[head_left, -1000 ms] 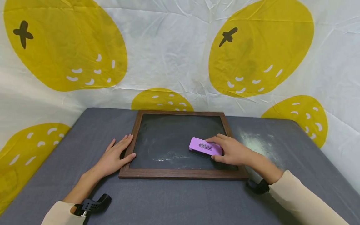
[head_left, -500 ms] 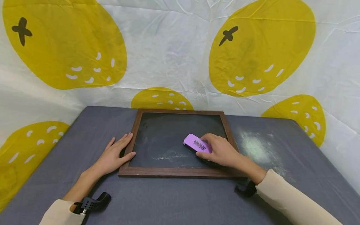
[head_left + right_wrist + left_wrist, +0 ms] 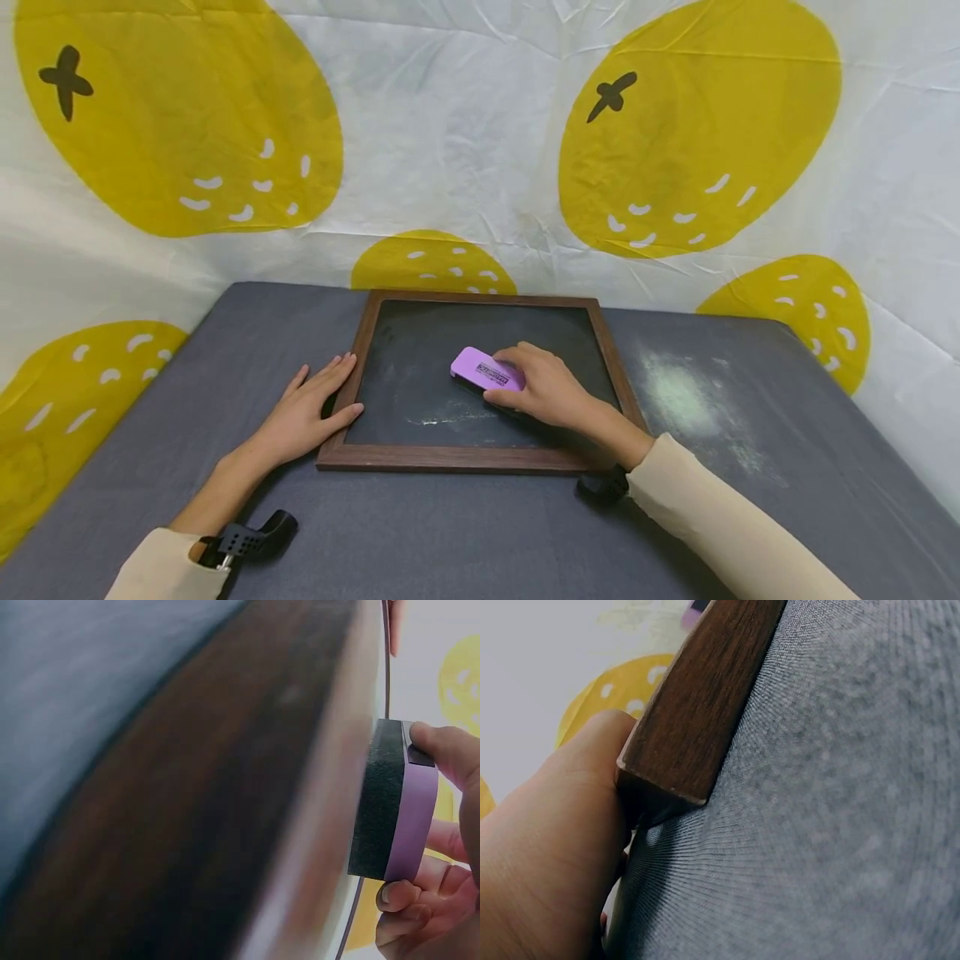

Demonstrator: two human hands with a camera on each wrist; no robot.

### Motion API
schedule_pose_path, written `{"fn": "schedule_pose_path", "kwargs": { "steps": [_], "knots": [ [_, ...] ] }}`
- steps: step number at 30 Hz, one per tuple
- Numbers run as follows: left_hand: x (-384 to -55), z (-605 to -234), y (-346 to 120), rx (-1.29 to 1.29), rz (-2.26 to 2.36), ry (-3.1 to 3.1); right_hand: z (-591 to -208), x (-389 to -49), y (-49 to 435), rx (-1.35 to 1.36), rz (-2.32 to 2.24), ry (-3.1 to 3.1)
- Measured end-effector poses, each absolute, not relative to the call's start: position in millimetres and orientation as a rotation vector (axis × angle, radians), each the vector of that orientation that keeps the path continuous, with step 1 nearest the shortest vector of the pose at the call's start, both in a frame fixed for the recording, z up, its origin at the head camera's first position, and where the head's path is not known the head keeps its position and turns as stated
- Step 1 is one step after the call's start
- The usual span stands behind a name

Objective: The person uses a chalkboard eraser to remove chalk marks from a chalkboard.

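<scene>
A small chalkboard in a brown wooden frame lies on the table. My right hand grips a purple chalkboard eraser between thumb and fingers, over the middle of the board. In the right wrist view the eraser's dark felt side faces the board surface. Fingers spread, my left hand rests on the left side of the frame, its thumb over the lower left part. The left wrist view has that hand beside the frame's corner. Pale chalk smears mark the lower part of the board.
Grey cloth covers the table. A whitish dusty patch shows on it to the right of the board. Behind the table hangs a white sheet with yellow fruit prints. Both wrists wear black camera mounts.
My right hand has moved left across the board with the eraser, from its right part to the middle. The left hand has stayed on the frame.
</scene>
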State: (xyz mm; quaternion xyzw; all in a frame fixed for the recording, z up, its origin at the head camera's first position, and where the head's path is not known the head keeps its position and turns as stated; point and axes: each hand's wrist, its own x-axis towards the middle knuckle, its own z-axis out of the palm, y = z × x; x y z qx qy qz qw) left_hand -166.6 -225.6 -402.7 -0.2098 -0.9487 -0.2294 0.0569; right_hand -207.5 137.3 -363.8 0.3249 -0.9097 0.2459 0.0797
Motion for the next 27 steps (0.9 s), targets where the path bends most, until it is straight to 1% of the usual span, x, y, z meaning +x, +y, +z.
{"fn": "schedule_pose_path", "kwargs": {
  "steps": [13,20,27],
  "knots": [
    [-168.7,-400.8,-223.1,-0.644,-0.699,-2.861,-349.4,-218.4,92.3,1.113,0.683,-2.796],
    [-167.3,-400.9,-223.8,-0.630,-0.706,-2.861,-344.1,-219.8,69.4,1.224,0.553,-2.846],
    [-165.8,-403.8,-223.5,-0.623,-0.707,-2.857,-344.5,-217.5,63.9,1.388,0.329,-2.820]
  ]
}}
